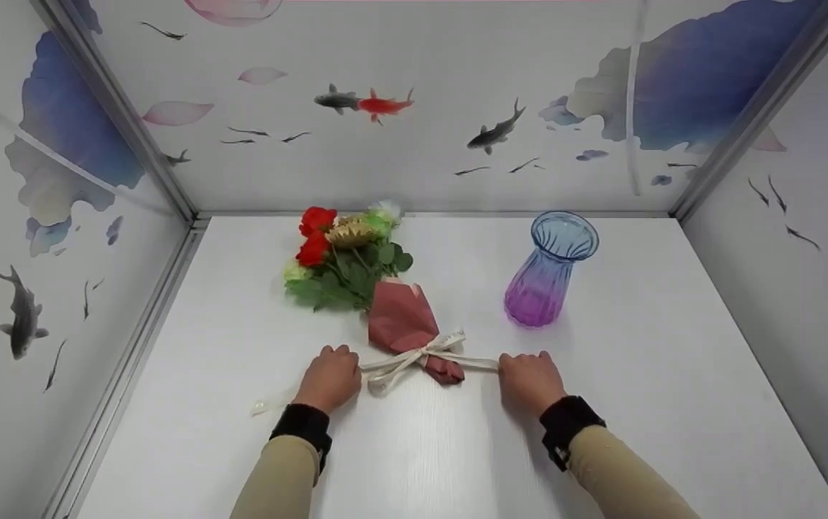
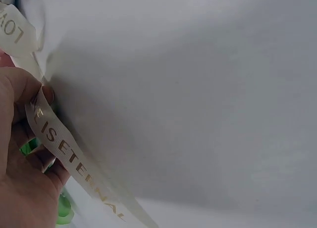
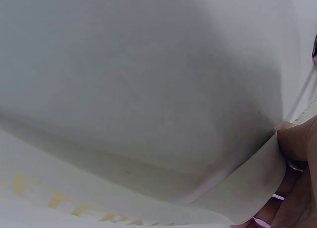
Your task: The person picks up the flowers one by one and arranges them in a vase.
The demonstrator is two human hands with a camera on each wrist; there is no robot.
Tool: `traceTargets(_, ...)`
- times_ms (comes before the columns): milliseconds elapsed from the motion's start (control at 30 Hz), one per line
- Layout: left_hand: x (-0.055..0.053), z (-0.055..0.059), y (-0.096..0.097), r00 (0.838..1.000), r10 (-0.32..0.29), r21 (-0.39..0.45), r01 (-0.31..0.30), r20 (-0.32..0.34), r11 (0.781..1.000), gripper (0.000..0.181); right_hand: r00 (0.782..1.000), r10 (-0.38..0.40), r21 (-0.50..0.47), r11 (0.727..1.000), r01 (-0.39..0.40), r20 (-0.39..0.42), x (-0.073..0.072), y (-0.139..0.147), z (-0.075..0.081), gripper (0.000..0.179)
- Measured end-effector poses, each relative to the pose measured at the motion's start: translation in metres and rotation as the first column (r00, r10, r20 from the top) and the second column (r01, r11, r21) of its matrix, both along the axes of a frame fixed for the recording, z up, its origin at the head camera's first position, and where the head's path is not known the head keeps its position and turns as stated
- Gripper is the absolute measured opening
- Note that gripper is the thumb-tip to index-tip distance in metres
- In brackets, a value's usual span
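A bouquet wrapped in dark pink paper (image 1: 401, 317) lies on the white table, its red, gold, green and white flowers (image 1: 316, 249) toward the back wall. A cream ribbon (image 1: 450, 349) is tied in a bow around the narrow lower end of the wrap. My left hand (image 1: 330, 378) pinches one ribbon end, drawn out to the left. Gold letters show on the ribbon tail (image 2: 74, 161) trailing from it in the left wrist view. On the other side, my right hand (image 1: 531, 382) pinches the opposite end, stretched straight to the right. Its tail (image 3: 237, 188) curves away below the fingers.
A blue-to-purple glass vase (image 1: 552, 270) stands to the right of the bouquet, beyond my right hand. White panels printed with fish and petals enclose the table (image 1: 644, 404) at the back and both sides.
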State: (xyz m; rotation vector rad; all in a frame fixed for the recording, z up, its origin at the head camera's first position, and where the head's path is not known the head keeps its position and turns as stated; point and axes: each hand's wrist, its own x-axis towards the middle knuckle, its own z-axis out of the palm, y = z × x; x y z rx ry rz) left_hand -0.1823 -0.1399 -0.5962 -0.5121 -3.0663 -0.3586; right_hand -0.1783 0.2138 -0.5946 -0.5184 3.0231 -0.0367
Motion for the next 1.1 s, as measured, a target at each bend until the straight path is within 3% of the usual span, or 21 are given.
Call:
traceTargets(333,0.001,0.003,-0.005,0.999,0.039,0.044,-0.041,0.032,0.998,0.015,0.999,-0.016,0.023,1.0,0.015,0.035,0.0,0.003,0.002,0.01)
traceTargets(733,0.001,0.004,-0.013,0.989,0.126,0.038,-0.129,0.074,0.991,0.017,0.999,-0.034,0.035,0.999,0.034,-0.001,0.004,0.015,0.001,0.011)
traceTargets(1100,0.001,0.004,-0.02,0.97,0.236,0.1,-0.24,0.054,0.966,0.018,0.998,-0.065,0.046,0.997,0.064,0.02,0.004,0.024,0.0,0.011)
